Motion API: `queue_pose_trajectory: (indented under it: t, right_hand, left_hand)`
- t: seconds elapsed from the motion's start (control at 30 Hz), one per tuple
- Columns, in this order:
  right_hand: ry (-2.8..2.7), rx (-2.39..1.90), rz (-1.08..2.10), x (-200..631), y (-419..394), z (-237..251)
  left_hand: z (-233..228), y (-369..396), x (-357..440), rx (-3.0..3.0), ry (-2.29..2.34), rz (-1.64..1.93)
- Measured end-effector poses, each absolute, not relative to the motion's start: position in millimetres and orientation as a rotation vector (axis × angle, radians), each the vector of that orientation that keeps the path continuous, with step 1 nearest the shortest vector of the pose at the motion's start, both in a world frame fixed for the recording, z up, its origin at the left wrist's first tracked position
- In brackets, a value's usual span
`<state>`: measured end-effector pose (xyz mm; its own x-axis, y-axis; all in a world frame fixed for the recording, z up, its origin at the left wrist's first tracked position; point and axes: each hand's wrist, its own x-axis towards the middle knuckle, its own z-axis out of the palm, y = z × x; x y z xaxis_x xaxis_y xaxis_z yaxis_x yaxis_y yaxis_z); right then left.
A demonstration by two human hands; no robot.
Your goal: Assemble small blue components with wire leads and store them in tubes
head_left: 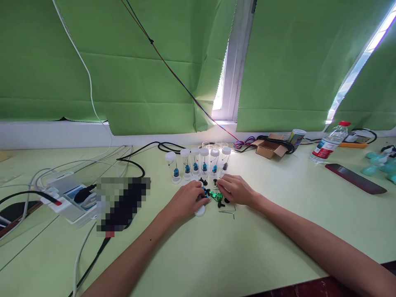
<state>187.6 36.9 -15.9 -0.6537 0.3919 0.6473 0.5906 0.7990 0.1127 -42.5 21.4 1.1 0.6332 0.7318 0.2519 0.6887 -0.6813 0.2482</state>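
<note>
A smooth, pale green table [278,231] runs beneath green curtains [154,82], creased cloth parted around a white window frame [239,70]. Toward the table's left edge sits a boxy white power strip [69,196] among looping cables; near its far edge, right of the middle, are an open cardboard box [269,150], a round can [296,138] and a clear plastic bottle [329,142] with a red cap.

Midway along, nearer the far edge, stands a row of clear round tubes [204,163] with white caps — most show a small blue piece inside. In front of them lie shiny green parts [213,194], knobbly black parts [220,203] and thin, bent metal keys [227,212].

The hands are apart, the small parts between them. The left hand [190,198] curls beside a blue part [205,191], above a flat white disc [200,211]; the right hand [235,189] bends over the green parts — whether either grips anything, I cannot tell.
</note>
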Motion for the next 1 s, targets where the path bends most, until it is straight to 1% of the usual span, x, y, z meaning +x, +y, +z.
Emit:
queue_pose_trajectory:
  t: [0.27,0.63,1.0]
  right_hand:
    - [-2.411,-0.637,-0.426,179,27,-15]
    - [-2.445,-0.683,-0.369,172,21,-7]
    - [-2.475,-0.712,-0.305,176,25,-12]
  left_hand:
    - [-5,23,-42,2.78,1.173,0.565]
    - [-6,25,-42,2.784,1.166,0.806]
    - [-9,26,-43,2.723,1.23,0.844]
